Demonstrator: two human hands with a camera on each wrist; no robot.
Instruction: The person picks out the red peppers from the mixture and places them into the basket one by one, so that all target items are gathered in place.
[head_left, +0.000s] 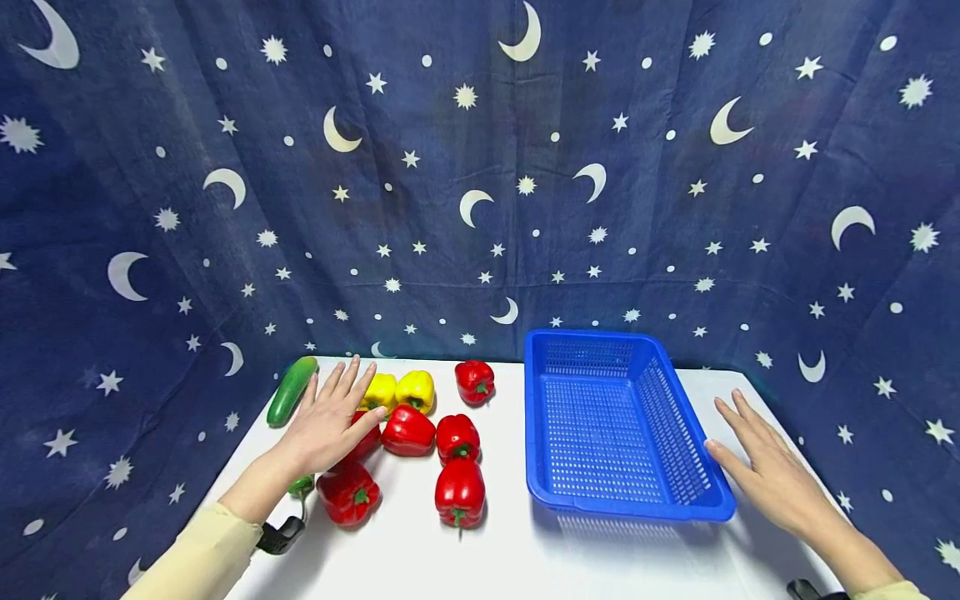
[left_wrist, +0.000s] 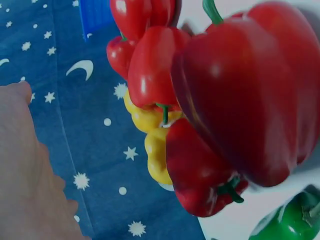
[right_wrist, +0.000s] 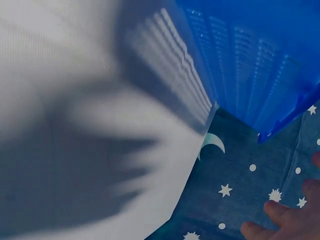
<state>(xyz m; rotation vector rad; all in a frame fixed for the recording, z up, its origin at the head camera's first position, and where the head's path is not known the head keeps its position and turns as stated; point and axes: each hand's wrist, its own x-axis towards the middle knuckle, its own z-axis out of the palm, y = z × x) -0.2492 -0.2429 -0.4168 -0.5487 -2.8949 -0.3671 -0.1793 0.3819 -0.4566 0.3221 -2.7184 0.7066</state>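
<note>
A: Start with the left hand [head_left: 330, 421].

B: Hovers over red peppers [head_left: 460, 492], fingers straight, grasping nothing.

A: And the right hand [head_left: 772, 471]?

B: Released too, fingers stretched out just beside the blue basket [head_left: 633, 507], on its right. Touching with the thumb? Can't tell for sure.

A: Why lifted like that?

B: Casts a fingered shadow [right_wrist: 90, 185] on the white table [head_left: 510, 567], so probably well off the surface, palm unsupported.

A: Now the peppers. Why lying every which way?

B: Too rounded to balance neatly, most likely. Lie left of the basket, mostly bunched, with yellow peppers [head_left: 416, 390] farther back and a green pepper [head_left: 302, 485] partly hidden by the left arm [head_left: 255, 492].

A: And the cucumber [head_left: 292, 392]?

B: Rests lengthwise near the table's left edge, perhaps too long to nestle into the bunch.

A: Why the basket mouth up?

B: Sits steadier on its broad base, presumably.
</note>
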